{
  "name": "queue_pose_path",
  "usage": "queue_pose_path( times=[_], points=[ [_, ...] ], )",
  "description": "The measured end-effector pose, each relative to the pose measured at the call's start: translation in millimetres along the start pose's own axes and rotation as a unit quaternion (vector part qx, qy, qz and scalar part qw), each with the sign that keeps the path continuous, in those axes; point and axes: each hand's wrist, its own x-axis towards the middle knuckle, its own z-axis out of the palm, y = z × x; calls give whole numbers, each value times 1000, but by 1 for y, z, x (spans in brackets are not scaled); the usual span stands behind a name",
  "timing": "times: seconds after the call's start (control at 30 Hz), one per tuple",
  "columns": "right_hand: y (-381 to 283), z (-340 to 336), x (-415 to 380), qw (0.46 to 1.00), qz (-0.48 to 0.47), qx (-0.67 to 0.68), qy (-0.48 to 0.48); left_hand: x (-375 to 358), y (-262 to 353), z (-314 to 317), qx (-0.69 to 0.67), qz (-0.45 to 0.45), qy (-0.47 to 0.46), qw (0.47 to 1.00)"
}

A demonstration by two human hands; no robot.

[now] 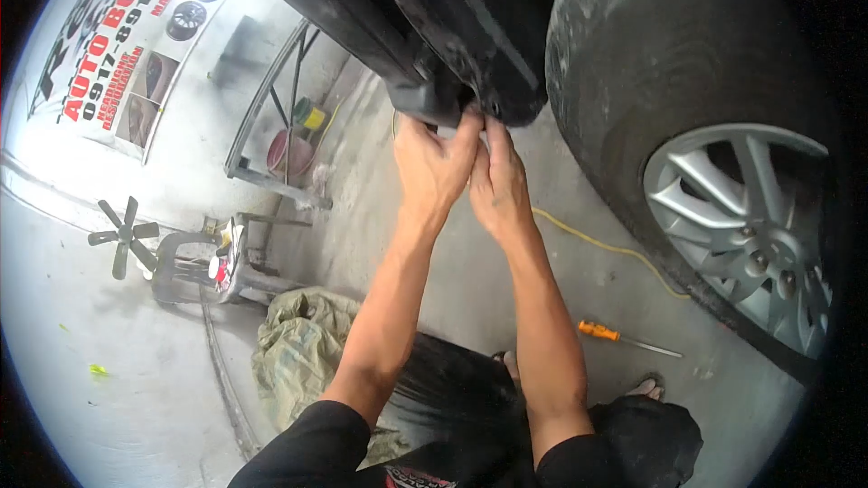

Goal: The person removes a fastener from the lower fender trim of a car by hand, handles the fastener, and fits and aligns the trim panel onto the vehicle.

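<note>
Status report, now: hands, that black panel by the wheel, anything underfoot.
Left hand and right hand both gripping black car body panel edge. Orange-handled screwdriver and yellow cord on floor nearby.

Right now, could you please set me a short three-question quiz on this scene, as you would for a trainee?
1. True or false: both hands grip the black trim at the car body's lower edge.
2. Which tool lies on the concrete floor between the arm and the wheel? A) hammer B) orange-handled screwdriver C) wrench
3. What colour is the cord on the floor?

Key: 1 true, the left hand and right hand are both on it. 2 B. 3 yellow.
</note>
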Motion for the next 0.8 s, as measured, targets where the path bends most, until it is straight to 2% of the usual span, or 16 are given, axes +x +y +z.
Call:
queue_pose_path(
  times=[0.03, 0.13, 0.27, 0.33, 0.4, 0.47, 0.57, 0.67, 0.7, 0.77, 0.8],
  points=[
    [-1, -3, 1, 999, -25, -13, -16, 0, 2, -1, -44, 6, -1, 999],
    [-4, 1, -5, 999, -14, -53, 2, -6, 14, -26, 23, -54, -35, 998],
    [-24, 6, 5, 998, -16, -23, 48, 9, 33, -42, 2, 35, 53, 998],
    [-34, 9, 9, 997, 2, 7, 79, 15, 44, -48, -1, 69, 43, 997],
    [-48, 13, 9, 991, -1, -68, 118, 22, 49, -47, -19, 126, 64, 990],
    [-42, 24, 10, 981, -83, -73, 161, 28, 54, -45, -53, 127, 71, 988],
    [-42, 22, 16, 978, -136, -123, 97, 31, 52, -45, -28, 122, 86, 988],
    [-44, 12, 33, 998, -53, 24, -17, 39, 57, -50, -40, 88, 92, 991],
    [-27, 10, 34, 998, 4, -62, -17, 41, 61, -48, -13, 99, 106, 989],
    [-22, 10, 33, 997, -69, -41, 16, 47, 73, -45, 44, 124, 135, 982],
    [-21, 14, 38, 993, -114, -27, 35, 50, 77, -44, 68, 103, 129, 984]
  ],
)
